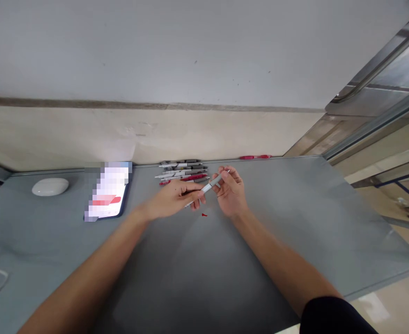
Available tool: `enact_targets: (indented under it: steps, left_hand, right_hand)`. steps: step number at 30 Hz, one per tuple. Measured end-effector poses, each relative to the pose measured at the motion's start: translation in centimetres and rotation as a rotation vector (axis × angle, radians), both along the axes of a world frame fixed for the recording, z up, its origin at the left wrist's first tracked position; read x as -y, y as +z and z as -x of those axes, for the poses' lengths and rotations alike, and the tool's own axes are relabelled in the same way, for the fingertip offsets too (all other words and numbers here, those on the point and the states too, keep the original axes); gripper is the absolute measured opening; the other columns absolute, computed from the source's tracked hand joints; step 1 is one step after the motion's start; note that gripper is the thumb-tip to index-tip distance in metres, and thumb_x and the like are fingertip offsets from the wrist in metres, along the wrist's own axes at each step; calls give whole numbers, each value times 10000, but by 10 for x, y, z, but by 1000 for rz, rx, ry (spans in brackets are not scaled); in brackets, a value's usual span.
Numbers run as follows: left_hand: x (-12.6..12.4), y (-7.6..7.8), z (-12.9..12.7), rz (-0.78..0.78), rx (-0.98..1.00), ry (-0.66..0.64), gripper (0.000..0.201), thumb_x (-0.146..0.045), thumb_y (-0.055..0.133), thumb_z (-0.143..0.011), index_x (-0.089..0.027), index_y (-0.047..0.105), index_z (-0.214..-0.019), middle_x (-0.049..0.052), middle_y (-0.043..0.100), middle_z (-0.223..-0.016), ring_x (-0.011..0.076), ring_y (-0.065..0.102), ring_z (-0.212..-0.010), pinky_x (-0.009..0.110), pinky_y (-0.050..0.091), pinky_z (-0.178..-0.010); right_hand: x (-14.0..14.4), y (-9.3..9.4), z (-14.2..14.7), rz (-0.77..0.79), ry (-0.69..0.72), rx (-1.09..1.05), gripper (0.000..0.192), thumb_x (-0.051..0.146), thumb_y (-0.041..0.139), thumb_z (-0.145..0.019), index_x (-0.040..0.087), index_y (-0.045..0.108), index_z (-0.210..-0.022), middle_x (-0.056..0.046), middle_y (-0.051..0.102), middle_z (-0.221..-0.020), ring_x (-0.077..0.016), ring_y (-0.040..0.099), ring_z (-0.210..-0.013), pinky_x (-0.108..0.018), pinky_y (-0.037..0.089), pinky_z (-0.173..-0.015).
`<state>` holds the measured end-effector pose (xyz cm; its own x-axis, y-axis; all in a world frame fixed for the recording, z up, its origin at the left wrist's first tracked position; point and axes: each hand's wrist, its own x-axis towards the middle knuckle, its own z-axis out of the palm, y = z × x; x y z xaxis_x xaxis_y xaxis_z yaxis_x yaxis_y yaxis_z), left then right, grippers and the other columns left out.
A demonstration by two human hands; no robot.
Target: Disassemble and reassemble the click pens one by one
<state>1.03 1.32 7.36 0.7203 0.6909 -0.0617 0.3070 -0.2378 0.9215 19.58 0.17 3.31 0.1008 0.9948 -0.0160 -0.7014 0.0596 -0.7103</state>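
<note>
Between my two hands is a white pen with a grey grip (207,187), slanting up to the right above the table. My left hand (178,197) is closed around its white barrel. With thumb and fingers, my right hand (231,190) pinches the grey tip end. Just behind my left hand, several pens (181,170) lie side by side, white, grey, black and red. A small red piece (204,215) lies on the table below the held pen; its kind is too small to tell.
A red pen (255,157) lies by the wall at the back edge of the grey table (197,278). To the left are a lit smartphone (112,192), partly blurred, and a white computer mouse (50,187). A metal-framed window or door (381,69) stands at the right.
</note>
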Motion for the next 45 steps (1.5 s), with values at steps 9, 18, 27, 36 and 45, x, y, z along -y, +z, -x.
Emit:
enact_targets:
  steps: [9,18,27,36,45]
  left_hand:
    - [0,-1,3,225,40,-80,300,-399,497,-979,-184,701,-929,55,734,-906,147,660,-778,265,514,-729]
    - [9,3,-11,-64,-35,126,260,-353,565,-931,-185,664,-759,-20,638,-687,127,602,-689,230,459,-661]
    - [5,2,-14,-68,23,198,209,-362,606,-904,-185,716,-885,-3,666,-740,137,621,-706,253,485,-678]
    - [11,-8,-40,191,641,686,281,-399,743,-818,-184,611,-943,61,762,-903,207,710,-895,382,511,-908]
    - [19,-13,-52,324,802,685,278,-380,787,-782,-174,629,-879,64,747,-978,233,682,-1047,416,510,-959]
  right_hand:
    - [0,-4,-4,-55,34,46,228,322,829,-671,261,620,-741,79,599,-758,-77,652,-694,-181,565,-543]
    - [1,-6,-7,-39,-65,45,248,299,846,-643,259,616,-729,90,626,-755,-73,664,-661,-193,576,-587]
    - [-1,-1,-11,-85,-53,164,237,409,794,-721,266,681,-873,33,687,-929,-120,686,-809,-303,613,-765]
    - [7,-4,-13,-255,-129,947,258,474,708,-796,278,707,-964,-31,713,-1002,-170,664,-856,-294,578,-677]
    - [1,-10,-18,-182,-68,792,270,454,743,-767,278,744,-972,-7,751,-889,-151,688,-715,-301,606,-619]
